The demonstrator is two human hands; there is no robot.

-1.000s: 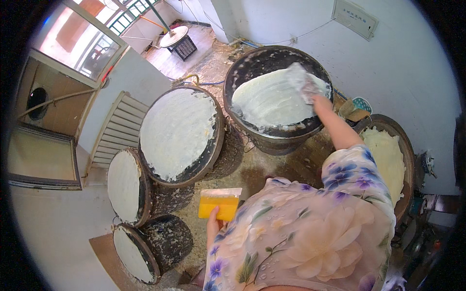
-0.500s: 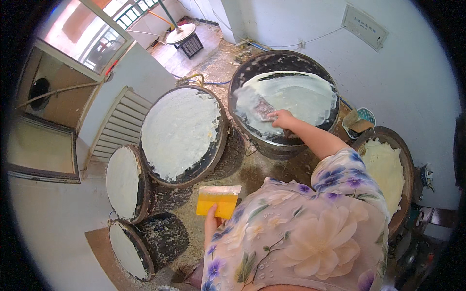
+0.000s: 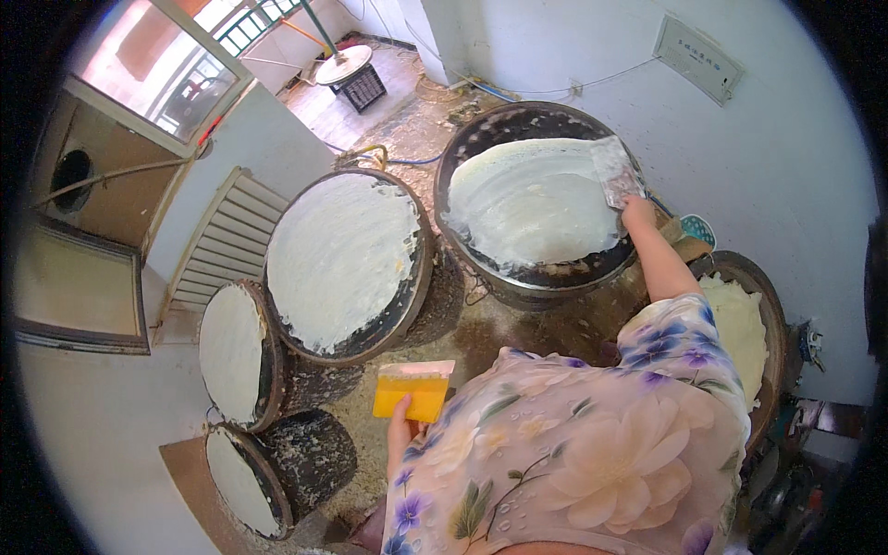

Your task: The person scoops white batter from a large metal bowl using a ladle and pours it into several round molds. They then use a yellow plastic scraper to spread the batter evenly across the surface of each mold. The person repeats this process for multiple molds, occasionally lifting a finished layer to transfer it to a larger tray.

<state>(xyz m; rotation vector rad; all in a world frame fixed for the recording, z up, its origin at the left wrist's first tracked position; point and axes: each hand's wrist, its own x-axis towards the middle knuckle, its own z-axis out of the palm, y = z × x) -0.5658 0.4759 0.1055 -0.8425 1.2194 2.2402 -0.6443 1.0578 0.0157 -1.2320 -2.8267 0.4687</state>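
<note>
Head view, looking down at the pans: the right hand (image 3: 638,213) is gripping the near end of a flat spreader (image 3: 613,171), which sits at the right edge of the pale batter (image 3: 527,199) in the big black pan (image 3: 504,129). Left hand (image 3: 402,430) is closed around a yellow scraper (image 3: 413,392), held low in front of the flowery top and well apart from the pans — good place for it, no drips landing in the layer. For the spreading, I'd go with light, even pressure and long arcs that follow the rim, since the faint curved ridges suggest it drags easily. Tilt the blade just a touch; dig in and you'll probably get streaks or bare spots. Dark metal shows along the far side and the near edge, so ease the thicker stuff out that way — slowly, so the border doesn't go ragged like the pan to the left (image 3: 425,257).
</note>
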